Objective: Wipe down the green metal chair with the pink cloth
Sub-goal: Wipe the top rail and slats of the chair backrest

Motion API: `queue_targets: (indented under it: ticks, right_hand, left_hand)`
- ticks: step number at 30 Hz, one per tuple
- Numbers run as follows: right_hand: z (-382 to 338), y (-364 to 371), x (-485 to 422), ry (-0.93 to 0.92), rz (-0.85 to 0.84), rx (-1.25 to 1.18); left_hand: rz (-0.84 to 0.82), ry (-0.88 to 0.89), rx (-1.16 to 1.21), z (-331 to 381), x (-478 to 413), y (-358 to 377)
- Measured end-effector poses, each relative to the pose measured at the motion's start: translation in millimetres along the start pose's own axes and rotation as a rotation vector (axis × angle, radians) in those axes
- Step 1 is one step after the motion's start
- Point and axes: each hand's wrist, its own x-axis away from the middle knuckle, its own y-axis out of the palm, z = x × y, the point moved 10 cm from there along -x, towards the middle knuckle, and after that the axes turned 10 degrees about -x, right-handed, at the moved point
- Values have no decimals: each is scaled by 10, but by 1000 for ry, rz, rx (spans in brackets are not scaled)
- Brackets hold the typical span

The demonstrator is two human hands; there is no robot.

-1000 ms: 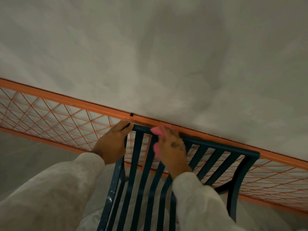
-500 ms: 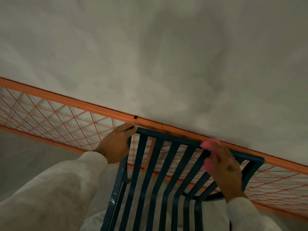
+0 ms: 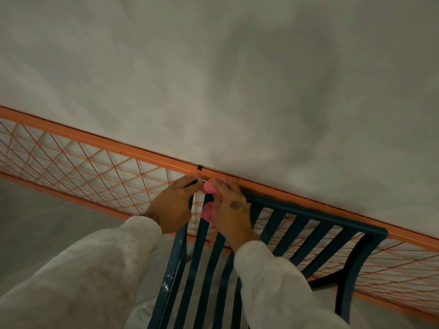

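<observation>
The dark green metal chair [image 3: 316, 217] shows its slatted back, with the top rail running down to the right. My left hand [image 3: 174, 206] grips the top left corner of the chair back. My right hand [image 3: 231, 210] presses the pink cloth [image 3: 209, 187] onto the top rail right beside the left hand. Part of the cloth hangs down behind the slats under my right palm. Both sleeves are pale grey.
An orange metal frame with wire mesh [image 3: 90, 172] runs diagonally just behind the chair back. Behind it stands a plain grey wall [image 3: 237, 79]. Grey floor [image 3: 35, 222] lies at the lower left.
My right hand slid the pink cloth along the top rail to the right end, then back to the left corner beside my left hand. The left hand kept its grip.
</observation>
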Motion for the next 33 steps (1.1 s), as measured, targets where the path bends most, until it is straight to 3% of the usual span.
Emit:
queue_targets:
  ticks: [4, 6, 14, 18, 22, 27, 33]
  right_hand:
    - [-7, -58, -7, -44, -130, 95]
    - [152, -276, 48, -34, -116, 93]
    - [1107, -1574, 387, 195, 256, 34]
    - [930, -1485, 430, 205, 394, -24]
    - [389, -666, 262, 81, 202, -105]
    - [33, 92, -26, 27, -24, -6]
    - [271, -309, 75, -95, -155, 186]
  left_hand:
    - [-31, -3, -21, -10, -8, 29]
    - [-53, -10, -39, -37, -12, 53]
    - [-73, -44, -12, -95, -4, 86]
    - [-63, -38, 4, -79, -2, 76]
    - [-71, -49, 4, -92, 0, 82]
    - [-60, -31, 8, -17, -5, 31]
    - [-83, -43, -20, -60, -23, 68]
